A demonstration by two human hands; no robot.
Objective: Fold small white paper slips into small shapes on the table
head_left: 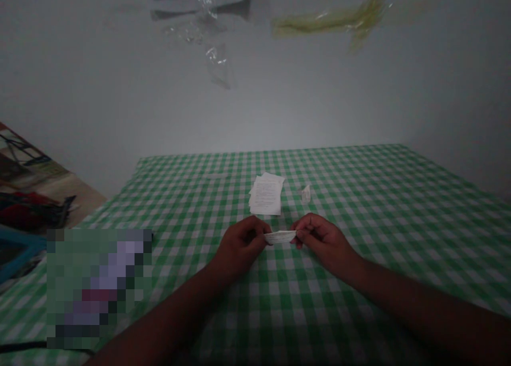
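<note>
My left hand (241,244) and my right hand (319,241) meet over the middle of a table covered by a green and white checked cloth (379,206). Between them they pinch a small folded strip of white paper (280,237), the left hand at its left end and the right hand at its right end. The strip lies roughly level, just above the cloth. Both hands have their fingers curled closed on it.
A small stack of white printed paper slips (266,194) lies beyond the hands. A tiny scrap of paper (306,194) sits to its right. A pixelated patch (98,287) covers the cloth at the left. A white wall (120,89) rises behind the table, with clear plastic and a yellowish wrapper hanging on it.
</note>
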